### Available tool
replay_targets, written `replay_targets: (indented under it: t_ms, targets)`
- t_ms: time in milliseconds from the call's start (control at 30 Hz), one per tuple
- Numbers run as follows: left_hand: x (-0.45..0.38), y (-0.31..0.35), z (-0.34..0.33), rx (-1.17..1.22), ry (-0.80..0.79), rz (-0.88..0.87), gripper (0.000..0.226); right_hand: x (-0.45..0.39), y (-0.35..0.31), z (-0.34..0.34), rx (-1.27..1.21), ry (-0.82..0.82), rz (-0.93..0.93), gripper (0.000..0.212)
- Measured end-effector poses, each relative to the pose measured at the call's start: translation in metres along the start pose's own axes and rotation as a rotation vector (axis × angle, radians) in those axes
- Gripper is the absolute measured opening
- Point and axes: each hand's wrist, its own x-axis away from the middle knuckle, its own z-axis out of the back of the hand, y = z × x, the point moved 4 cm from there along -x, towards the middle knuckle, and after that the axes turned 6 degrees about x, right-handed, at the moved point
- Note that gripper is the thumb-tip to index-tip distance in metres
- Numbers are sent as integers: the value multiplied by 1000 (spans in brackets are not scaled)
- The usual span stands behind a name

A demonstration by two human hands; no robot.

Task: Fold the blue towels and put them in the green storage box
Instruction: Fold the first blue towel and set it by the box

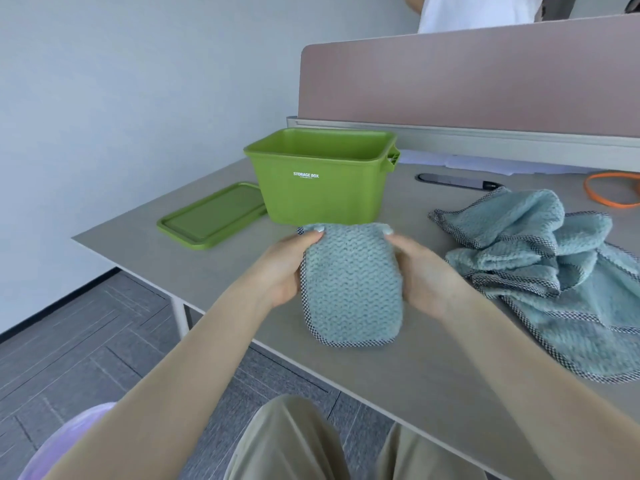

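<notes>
Your fingers are mostly hidden behind the folded towel (pixel 351 285), so only the thumbs and two fingertips are showing at its top corners. The pile of loose towels (pixel 550 268) at the right of the frame is running off the right edge, and how many towels are lying in it cannot be told. The floor of the green box (pixel 320 178) is hidden by its front wall, so whether anything is lying inside is not visible. The small print under "STORAGE BOX" is too small to read.

You are holding the folded towel in the centre of the frame, just in front of the box, its long axis running from the bottom of the frame up toward the box. Your left hand (pixel 287 268) is clasping its left edge and your right hand (pixel 420 271) its right edge, both closed around it. Its lower end is sitting close above the table (pixel 415 375); contact cannot be confirmed.

The lid (pixel 213 216) is lying flat at the left of the box, touching or nearly touching its base.
</notes>
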Motion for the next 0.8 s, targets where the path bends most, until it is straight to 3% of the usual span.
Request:
replay_targets:
  t_ms: [33,67,200,300,367,467,600,700,800]
  targets:
    - [-2,-5,3,2,17,32,18,0,4,3,-78,41,62,76]
    - [-3,-11,6,9,28,65,18,0,7,8,-145,83,143,74]
    - [-3,-30,6,-62,16,112,19,9,7,20,-86,218,359,44]
    - [-3,-41,4,-78,32,-44,18,13,0,29,124,316,441,42]
    - [2,-44,4,-148,140,-204,24,17,-5,31,265,326,495,41]
    - [11,-37,4,-280,359,-457,27,21,-12,31,364,242,512,33]
    - [24,-18,-4,-420,414,-690,21,26,-12,25,492,27,497,36]
    - [26,-7,-6,-411,332,-780,26,29,-14,23,514,-21,500,32]
    - [26,-2,-12,-259,169,-739,25,27,-12,25,493,-47,471,27]
